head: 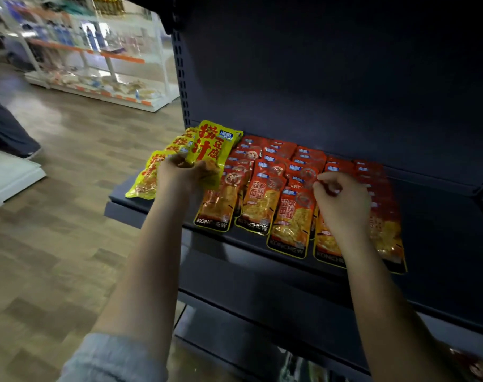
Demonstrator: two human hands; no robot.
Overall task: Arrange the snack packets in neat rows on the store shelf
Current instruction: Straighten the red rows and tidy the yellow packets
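Seen from a single wide-angle camera worn on the head, the view looks forward and steeply down at close range over both forearms onto a dark store shelf (441, 216), with the shop aisle falling away to the left.

Left hand (183, 172) gripping yellow packet (211, 146), right hand (342, 199) on red packets (265, 199)

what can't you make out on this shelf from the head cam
- Head view: the right hand covers the orange packets beneath it; whether it pinches one is unclear.
- The left hand hides the lower part of the raised yellow packet.
- Rear packets' print: too small, dim.
- Lower shelf goods: blurred, cut off.
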